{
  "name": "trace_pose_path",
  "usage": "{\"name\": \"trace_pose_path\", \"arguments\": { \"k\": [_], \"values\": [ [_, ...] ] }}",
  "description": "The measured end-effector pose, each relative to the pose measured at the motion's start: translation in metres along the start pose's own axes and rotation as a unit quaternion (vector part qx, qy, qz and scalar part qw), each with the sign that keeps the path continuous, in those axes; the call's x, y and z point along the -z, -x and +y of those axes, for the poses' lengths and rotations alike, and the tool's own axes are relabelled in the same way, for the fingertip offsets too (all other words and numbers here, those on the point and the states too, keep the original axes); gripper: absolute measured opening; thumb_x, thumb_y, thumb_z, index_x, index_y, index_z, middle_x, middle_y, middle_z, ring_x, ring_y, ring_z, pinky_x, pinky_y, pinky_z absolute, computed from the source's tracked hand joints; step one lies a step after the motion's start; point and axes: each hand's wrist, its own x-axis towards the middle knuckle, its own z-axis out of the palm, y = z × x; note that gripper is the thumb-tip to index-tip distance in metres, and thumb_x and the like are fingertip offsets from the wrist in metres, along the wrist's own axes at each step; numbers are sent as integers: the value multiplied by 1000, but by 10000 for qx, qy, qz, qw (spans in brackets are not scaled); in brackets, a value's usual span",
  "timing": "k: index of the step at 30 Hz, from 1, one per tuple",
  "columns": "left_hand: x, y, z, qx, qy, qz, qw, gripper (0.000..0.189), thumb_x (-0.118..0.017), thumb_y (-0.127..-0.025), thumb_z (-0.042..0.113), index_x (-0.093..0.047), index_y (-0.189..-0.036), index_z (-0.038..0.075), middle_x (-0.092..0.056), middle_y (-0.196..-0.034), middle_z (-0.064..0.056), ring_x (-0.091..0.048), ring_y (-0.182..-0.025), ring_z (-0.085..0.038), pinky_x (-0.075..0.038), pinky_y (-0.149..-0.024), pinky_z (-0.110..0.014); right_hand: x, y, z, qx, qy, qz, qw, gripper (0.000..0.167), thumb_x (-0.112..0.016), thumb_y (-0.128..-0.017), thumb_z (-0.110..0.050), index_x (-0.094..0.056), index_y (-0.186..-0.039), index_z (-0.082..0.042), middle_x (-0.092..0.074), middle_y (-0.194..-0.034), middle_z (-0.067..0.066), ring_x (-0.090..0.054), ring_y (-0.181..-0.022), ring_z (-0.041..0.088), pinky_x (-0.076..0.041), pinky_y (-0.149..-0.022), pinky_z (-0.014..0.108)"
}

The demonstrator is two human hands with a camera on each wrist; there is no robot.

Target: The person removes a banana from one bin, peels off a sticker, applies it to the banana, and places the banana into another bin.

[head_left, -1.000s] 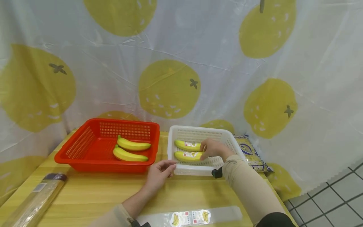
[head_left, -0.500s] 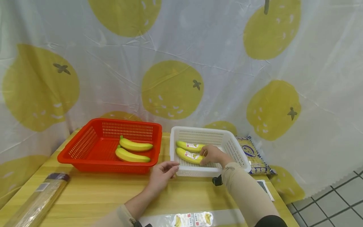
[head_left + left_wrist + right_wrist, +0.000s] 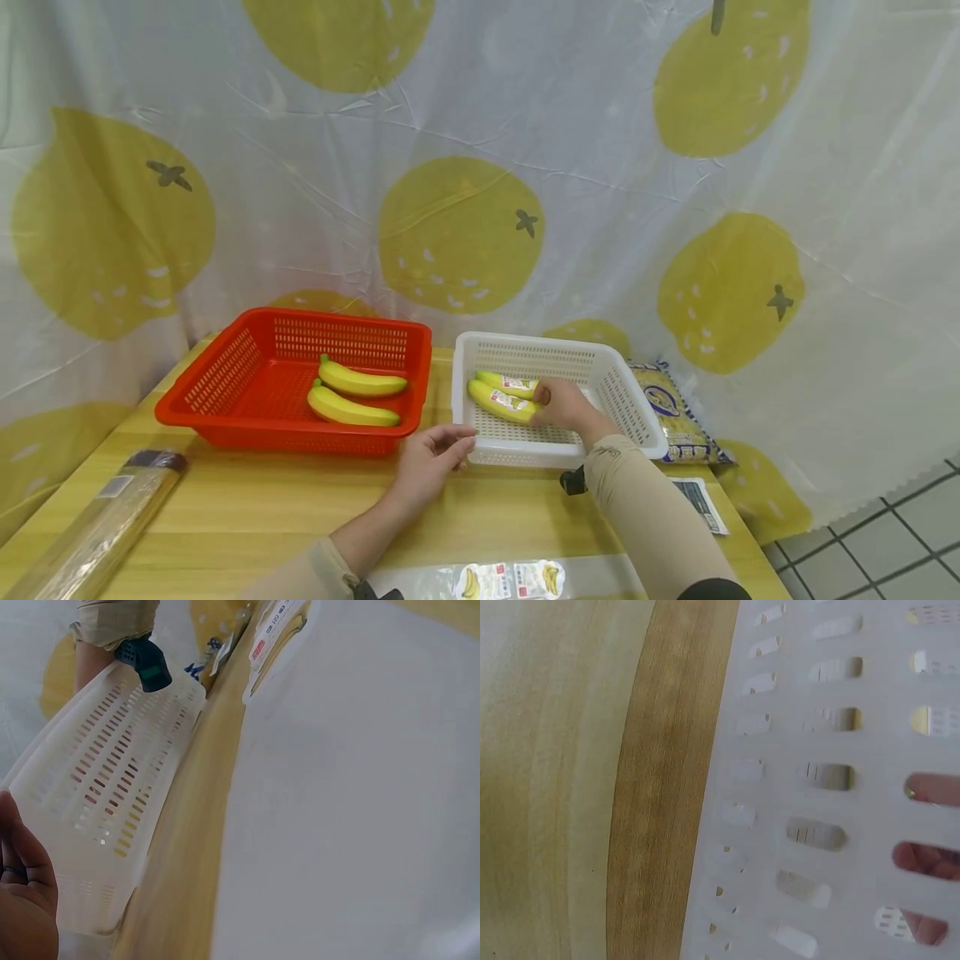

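Two labelled bananas lie side by side in the white basket [image 3: 558, 447], the front banana [image 3: 498, 401] slanting against the rear banana [image 3: 510, 382]. My right hand [image 3: 564, 408] reaches over the basket's front rim and holds the front banana's right end; in the right wrist view its fingers [image 3: 930, 859] show only through the basket's slots. My left hand [image 3: 426, 462] is at the basket's front left corner, fingertips by the rim and fingers relaxed. In the left wrist view the left hand [image 3: 26, 892] appears beside the basket wall [image 3: 112, 757].
A red basket [image 3: 292, 437] with two unlabelled bananas [image 3: 352, 407] stands left. A clear strip with banana labels [image 3: 510, 581] lies in front. A plastic-wrapped roll [image 3: 97, 525] is at the left, a yellow bag [image 3: 675, 417] and a small packet [image 3: 701, 504] at the right.
The front banana has turned and shifted back against the rear one, its left end moving up, with my right hand holding its right end. My left hand has stayed at the basket corner.
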Motion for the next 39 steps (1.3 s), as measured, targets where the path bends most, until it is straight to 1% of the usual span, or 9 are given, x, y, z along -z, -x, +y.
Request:
{"name": "trace_pose_path", "arguments": {
  "k": [10,18,23,27,30,33,35,37,39],
  "values": [
    [0,1,1,-21,47,-41,10000,23,-78,-92,16,-76,-112,4,-70,-90,-9,-64,-73,-15,-59,-68,-28,2,-2,-1,204,237,224,9993,32,-91,-74,-7,-67,-96,-8,-64,-94,5,-58,-89,20,-51,-85,41],
    [0,0,0,0,59,-43,10000,19,-78,-92,16,-77,-109,7,-69,-92,-17,-64,-73,-15,-60,-70,-31,3,1,-3,182,223,96,9995,32,-90,-77,-7,-68,-100,-6,-64,-98,7,-59,-91,22,-52,-85,42],
    [1,0,3,42,62,-86,9999,22,-78,-92,14,-76,-111,4,-69,-86,-14,-63,-67,-14,-59,-65,-27,6,0,-5,172,271,-23,9995,33,-89,-79,-10,-70,-105,-6,-67,-105,9,-62,-100,25,-53,-91,45],
    [2,2,9,-75,-82,-314,9994,23,-77,-94,17,-75,-113,5,-68,-76,-16,-61,-55,-14,-55,-55,-24,10,3,-5,161,275,62,9995,31,-85,-84,-14,-71,-110,-6,-68,-111,12,-63,-107,29,-52,-94,48],
    [7,3,24,-245,-325,-657,9970,25,-75,-95,22,-74,-116,7,-68,-75,-19,-63,-52,-16,-54,-52,-24,16,6,-12,116,34,261,9996,26,-78,-91,-18,-72,-112,-5,-69,-113,13,-64,-105,30,-54,-90,48],
    [24,2,54,-472,-711,-1112,9901,28,-72,-98,25,-73,-120,8,-71,-83,-21,-67,-59,-20,-56,-55,-27,22,10,-28,87,-231,487,9985,21,-71,-97,-24,-73,-111,-7,-72,-111,10,-66,-97,25,-56,-83,44],
    [44,-1,76,-640,-994,-1263,9849,29,-71,-99,25,-72,-122,9,-72,-88,-17,-69,-67,-21,-57,-59,-30,24,16,-45,131,-358,675,9970,21,-68,-99,-26,-74,-110,-9,-74,-108,9,-66,-84,20,-57,-75,41],
    [70,-7,93,-684,-1286,-1194,9821,31,-71,-99,28,-70,-125,10,-73,-98,-17,-71,-79,-27,-60,-66,-32,21,23,-64,327,-412,950,9941,20,-67,-100,-27,-76,-109,-11,-75,-106,7,-67,-83,20,-57,-77,41],
    [100,-15,103,-594,-1882,-923,9760,37,-71,-98,33,-69,-128,12,-73,-106,-14,-71,-88,-29,-60,-73,-33,16,34,-85,592,-476,1240,9894,20,-66,-100,-28,-76,-107,-13,-77,-105,5,-68,-82,20,-56,-77,41]
  ]
}}
